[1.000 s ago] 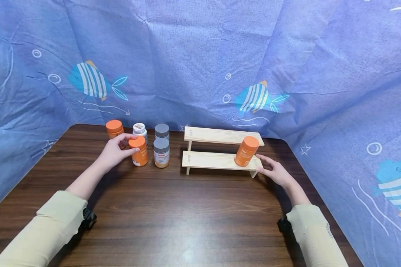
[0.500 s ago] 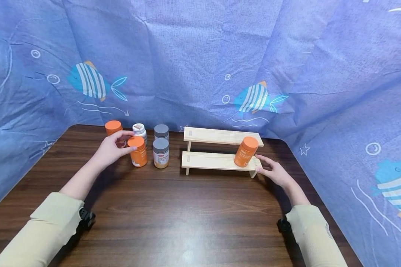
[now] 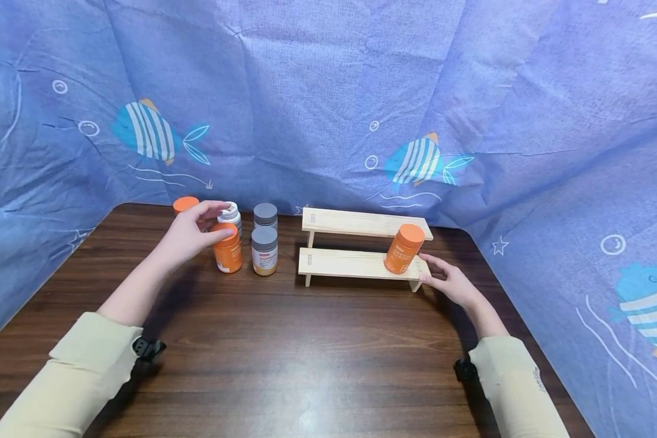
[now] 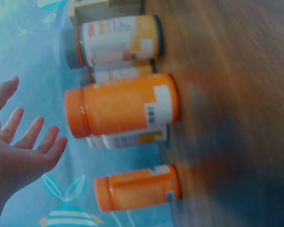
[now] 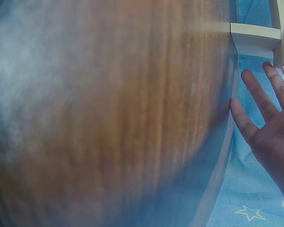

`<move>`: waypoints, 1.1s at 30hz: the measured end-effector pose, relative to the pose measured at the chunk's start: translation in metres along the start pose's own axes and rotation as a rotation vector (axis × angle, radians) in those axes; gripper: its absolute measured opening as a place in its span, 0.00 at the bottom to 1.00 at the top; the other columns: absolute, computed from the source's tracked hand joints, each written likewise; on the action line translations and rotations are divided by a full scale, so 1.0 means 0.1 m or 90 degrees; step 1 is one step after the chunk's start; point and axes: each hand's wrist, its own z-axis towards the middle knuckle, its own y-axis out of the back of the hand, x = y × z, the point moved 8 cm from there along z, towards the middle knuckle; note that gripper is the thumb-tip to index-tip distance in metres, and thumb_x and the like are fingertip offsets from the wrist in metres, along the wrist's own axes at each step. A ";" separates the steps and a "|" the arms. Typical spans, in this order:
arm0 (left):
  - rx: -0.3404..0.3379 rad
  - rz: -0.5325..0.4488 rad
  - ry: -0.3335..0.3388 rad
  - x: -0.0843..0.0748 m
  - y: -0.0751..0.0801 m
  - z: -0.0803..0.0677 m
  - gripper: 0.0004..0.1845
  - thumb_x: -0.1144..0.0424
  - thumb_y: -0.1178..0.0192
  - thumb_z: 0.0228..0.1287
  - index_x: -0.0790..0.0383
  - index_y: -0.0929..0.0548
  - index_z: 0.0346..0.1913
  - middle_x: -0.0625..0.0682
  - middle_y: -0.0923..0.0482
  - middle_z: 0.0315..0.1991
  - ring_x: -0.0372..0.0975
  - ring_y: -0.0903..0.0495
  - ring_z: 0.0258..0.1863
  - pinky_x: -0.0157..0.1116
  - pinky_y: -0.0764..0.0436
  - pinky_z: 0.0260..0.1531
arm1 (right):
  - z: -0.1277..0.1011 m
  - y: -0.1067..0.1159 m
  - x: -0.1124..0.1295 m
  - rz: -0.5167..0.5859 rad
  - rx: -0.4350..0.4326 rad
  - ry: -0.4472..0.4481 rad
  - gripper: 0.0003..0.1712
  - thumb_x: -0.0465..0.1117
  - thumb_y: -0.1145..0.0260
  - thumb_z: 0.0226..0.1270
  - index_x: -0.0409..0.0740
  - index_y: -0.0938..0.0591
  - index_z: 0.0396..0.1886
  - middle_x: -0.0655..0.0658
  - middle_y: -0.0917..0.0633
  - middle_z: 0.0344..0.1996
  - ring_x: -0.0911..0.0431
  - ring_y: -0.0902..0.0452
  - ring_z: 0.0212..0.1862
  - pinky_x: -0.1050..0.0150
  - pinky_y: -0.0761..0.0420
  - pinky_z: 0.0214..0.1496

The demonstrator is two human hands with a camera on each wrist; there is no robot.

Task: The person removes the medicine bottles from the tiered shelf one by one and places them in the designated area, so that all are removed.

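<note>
The near orange bottle (image 3: pixel 227 249) stands upright on the table (image 3: pixel 317 359), long axis vertical and cap up, at the front left of the bottle cluster. The left hand (image 3: pixel 188 234) hovers over its cap, fingers spread, gripping nothing. The right hand (image 3: pixel 451 283) lies flat and relaxed against the wooden shelf's (image 3: pixel 356 264) right end.

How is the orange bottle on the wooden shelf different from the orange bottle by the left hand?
The orange bottle on the pale wooden shelf stands raised on the lower step, untouched. The orange bottle under the left hand stands on the dark wooden table. Both are upright with orange caps.
</note>
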 end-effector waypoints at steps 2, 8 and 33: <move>0.001 -0.006 -0.002 -0.06 -0.03 0.01 0.29 0.62 0.33 0.58 0.64 0.29 0.62 0.63 0.26 0.56 0.42 0.23 0.51 0.35 0.23 0.51 | 0.03 0.00 -0.08 -0.003 -0.003 0.004 0.36 0.43 0.37 0.66 0.38 0.38 0.70 0.30 0.35 0.66 0.35 0.32 0.60 0.40 0.32 0.60; 0.009 -0.030 0.019 -0.26 -0.10 0.04 0.30 0.58 0.33 0.57 0.59 0.29 0.62 0.59 0.29 0.61 0.53 0.30 0.60 0.51 0.29 0.58 | 0.15 0.00 -0.40 0.004 -0.015 0.015 0.37 0.49 0.35 0.64 0.46 0.37 0.71 0.34 0.33 0.67 0.38 0.30 0.60 0.42 0.33 0.61; 0.022 -0.098 -0.048 -0.87 -0.50 0.11 0.32 0.55 0.35 0.59 0.51 0.32 0.66 0.52 0.33 0.66 0.45 0.37 0.67 0.49 0.36 0.64 | 0.13 0.02 -0.37 -0.016 -0.023 0.030 0.37 0.48 0.35 0.64 0.45 0.36 0.70 0.34 0.29 0.63 0.42 0.26 0.56 0.53 0.26 0.55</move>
